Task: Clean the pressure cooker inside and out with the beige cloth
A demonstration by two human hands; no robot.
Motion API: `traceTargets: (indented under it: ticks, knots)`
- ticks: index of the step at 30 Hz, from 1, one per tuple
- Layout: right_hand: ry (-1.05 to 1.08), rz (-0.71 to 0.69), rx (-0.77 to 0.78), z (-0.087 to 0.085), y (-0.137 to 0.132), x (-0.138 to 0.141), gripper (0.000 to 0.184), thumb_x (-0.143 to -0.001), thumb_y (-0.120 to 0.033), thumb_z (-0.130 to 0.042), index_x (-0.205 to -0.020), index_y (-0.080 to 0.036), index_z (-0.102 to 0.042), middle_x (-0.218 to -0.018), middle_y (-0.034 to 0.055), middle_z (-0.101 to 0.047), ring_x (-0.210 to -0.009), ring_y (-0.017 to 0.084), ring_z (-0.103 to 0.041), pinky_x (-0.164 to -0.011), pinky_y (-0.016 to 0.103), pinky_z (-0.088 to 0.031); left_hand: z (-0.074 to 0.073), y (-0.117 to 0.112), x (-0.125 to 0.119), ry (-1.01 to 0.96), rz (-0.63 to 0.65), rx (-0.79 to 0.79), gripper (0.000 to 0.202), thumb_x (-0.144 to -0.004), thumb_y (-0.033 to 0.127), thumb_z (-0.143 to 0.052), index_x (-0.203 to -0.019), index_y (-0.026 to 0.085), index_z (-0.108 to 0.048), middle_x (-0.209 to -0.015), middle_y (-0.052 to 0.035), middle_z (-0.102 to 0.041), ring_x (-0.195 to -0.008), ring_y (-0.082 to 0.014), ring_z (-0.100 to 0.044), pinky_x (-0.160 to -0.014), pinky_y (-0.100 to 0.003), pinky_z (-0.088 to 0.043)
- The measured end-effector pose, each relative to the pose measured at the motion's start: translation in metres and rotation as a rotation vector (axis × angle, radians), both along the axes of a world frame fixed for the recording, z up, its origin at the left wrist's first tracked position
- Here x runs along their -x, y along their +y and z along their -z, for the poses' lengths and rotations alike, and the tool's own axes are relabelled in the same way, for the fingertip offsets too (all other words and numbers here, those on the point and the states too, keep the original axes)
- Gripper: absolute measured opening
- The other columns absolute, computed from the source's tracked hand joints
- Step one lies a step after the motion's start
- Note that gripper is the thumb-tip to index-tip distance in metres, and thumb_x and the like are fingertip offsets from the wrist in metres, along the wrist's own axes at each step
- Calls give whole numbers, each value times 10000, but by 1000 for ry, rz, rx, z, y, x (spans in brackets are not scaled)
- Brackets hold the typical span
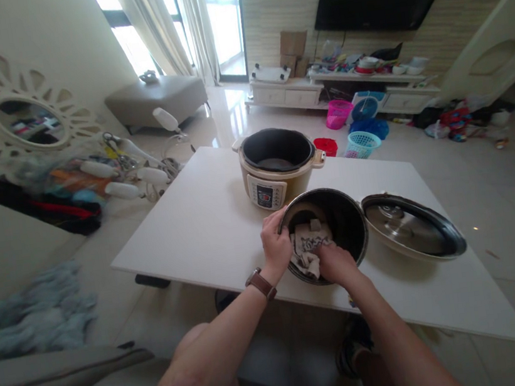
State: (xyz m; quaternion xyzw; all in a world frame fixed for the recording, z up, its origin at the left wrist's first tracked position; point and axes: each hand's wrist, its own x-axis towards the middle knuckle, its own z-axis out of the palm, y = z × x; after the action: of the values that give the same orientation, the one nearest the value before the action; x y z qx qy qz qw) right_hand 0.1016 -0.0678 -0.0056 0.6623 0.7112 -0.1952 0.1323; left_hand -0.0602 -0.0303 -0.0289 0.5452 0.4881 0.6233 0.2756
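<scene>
A dark inner pot (347, 225) is tilted toward me near the front of the white table. My left hand (276, 244) grips its left rim, fingers closed over the edge. Inside the pot, my right hand (335, 262) presses a pale patterned cloth (311, 240) against the inner wall; its fingertips are partly hidden in the folds. Behind the pot stands the cooker body (279, 180), beige with a control panel on its front and its top uncovered. To the right lies the cooker lid (409, 227), its shiny metal inner side facing up.
The white table (185, 221) holds the cooker parts. Beyond it on the floor are a pink basket (339, 114), a light blue basket (362, 144) and a red container (326, 146). At left are a lamp with white shades (151, 175) and a grey ottoman (160, 101).
</scene>
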Motion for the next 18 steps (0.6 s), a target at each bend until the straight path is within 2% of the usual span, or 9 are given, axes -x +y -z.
traceTargets:
  ticks: [3,5,9,12,15,18]
  knots:
    - [-35,13,-44,4,-5,-7,482,-920,-154,-533,-1314,-271,-785,-1226,180,-789,-1152,346,-752,-899,388,-515,-3,-1,-2,23,47,-23,531,-849,-6,-555,-1253,230,-805,-1259,-68,-799,-1215,-248,-691,-1139,-478,-534]
    - [-10,26,-72,8,-9,-4,459,-917,-163,-546,-1289,-262,-795,-1195,173,-802,-1134,338,-760,-896,377,-510,-5,-5,-4,40,76,-52,511,-874,9,-560,-1262,236,-802,-1260,-71,-800,-1211,-247,-690,-1128,-474,-539]
    - [195,75,-92,12,-12,9,377,-954,-225,-541,-1217,-278,-806,-1209,110,-814,-1151,291,-755,-874,308,-488,-4,-17,-11,70,60,-97,445,-936,55,-559,-1266,239,-794,-1265,-81,-794,-1206,-243,-684,-1105,-459,-544]
    - [330,121,-104,12,-9,17,370,-969,-207,-497,-1193,-250,-789,-1231,96,-812,-1192,267,-740,-859,273,-474,1,-24,-17,56,4,-114,409,-958,70,-546,-1254,225,-782,-1270,-94,-784,-1220,-244,-673,-1104,-454,-536]
    - [322,90,-90,12,-5,18,328,-963,-215,-512,-1136,-225,-791,-1211,115,-813,-1162,276,-749,-845,279,-476,3,-22,-19,54,-36,-91,436,-891,18,-536,-1199,218,-771,-1212,-89,-778,-1191,-248,-665,-1083,-450,-535]
    - [232,45,-69,11,-6,15,321,-945,-228,-546,-1135,-248,-803,-1174,123,-818,-1115,296,-766,-848,313,-497,-4,-13,-9,88,-83,-55,409,-766,-24,-551,-1046,205,-742,-1044,-62,-749,-1062,-239,-672,-1000,-417,-559]
